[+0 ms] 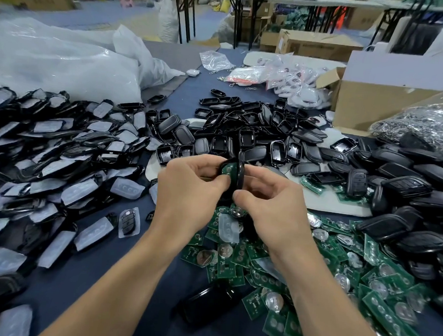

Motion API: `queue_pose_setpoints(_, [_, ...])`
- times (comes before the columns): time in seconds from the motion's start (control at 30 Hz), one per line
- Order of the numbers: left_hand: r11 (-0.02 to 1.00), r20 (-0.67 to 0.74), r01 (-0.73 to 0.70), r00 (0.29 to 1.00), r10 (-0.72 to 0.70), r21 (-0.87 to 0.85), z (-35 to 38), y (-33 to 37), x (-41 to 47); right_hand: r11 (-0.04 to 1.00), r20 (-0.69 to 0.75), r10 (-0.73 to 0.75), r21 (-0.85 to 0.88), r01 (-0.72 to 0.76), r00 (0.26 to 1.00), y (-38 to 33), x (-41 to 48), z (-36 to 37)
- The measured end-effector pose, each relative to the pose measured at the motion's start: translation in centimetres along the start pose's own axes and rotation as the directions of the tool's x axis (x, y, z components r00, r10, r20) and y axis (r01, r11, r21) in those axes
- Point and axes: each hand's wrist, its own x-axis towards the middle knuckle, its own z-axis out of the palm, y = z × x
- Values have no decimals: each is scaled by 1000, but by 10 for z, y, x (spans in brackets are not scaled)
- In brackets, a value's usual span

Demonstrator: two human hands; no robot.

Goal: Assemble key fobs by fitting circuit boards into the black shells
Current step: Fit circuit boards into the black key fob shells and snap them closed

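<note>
Above the middle of the table, my left hand (pixel 190 189) pinches a green circuit board (pixel 228 169) that sits against a black shell half. My right hand (pixel 273 197) grips a second black shell (pixel 240 177), held on edge right beside the board. Both hands touch at the fingertips, and the lower part of each piece is hidden behind my fingers. Loose green circuit boards (pixel 339 270) with coin cells lie heaped below and to the right. Empty black shells (pixel 257 133) are piled just beyond my hands.
Shell halves with translucent button pads (pixel 58 161) cover the table's left side. Closed black fobs (pixel 409 196) are stacked at the right. A cardboard box (pixel 372 99), plastic bags (pixel 65 60) and a bag of metal rings (pixel 428 124) stand at the back. One black fob (pixel 208 303) lies near the front.
</note>
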Motion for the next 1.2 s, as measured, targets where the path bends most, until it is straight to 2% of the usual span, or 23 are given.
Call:
queue_pose_setpoints(0.1, [996,105,7,994,2,-84,2,-2,-1,995,-55,-45,-87,40,997,0,0,1])
queue_pose_setpoints(0.2, [979,211,98,976,-58,-181,1,-7,2,989,-101,-74,-137,59,992,0,0,-1])
queue_pose_setpoints(0.47, [957,394,164,917,-58,-240,-9,-14,9,976,-48,-96,-202,84,994,2,1,-5])
queue_pose_setpoints(0.77, [989,330,64,944,-17,-133,-15,-15,12,961,70,-75,-260,91,995,5,4,-11])
queue_pose_setpoints(0.97, [994,306,53,952,-22,-93,-15,-12,8,933,47,-104,-342,114,993,5,4,-12])
queue_pose_setpoints(1.2, [992,287,69,957,-37,-102,-15,-8,7,938,47,-102,-327,112,994,4,3,-13])
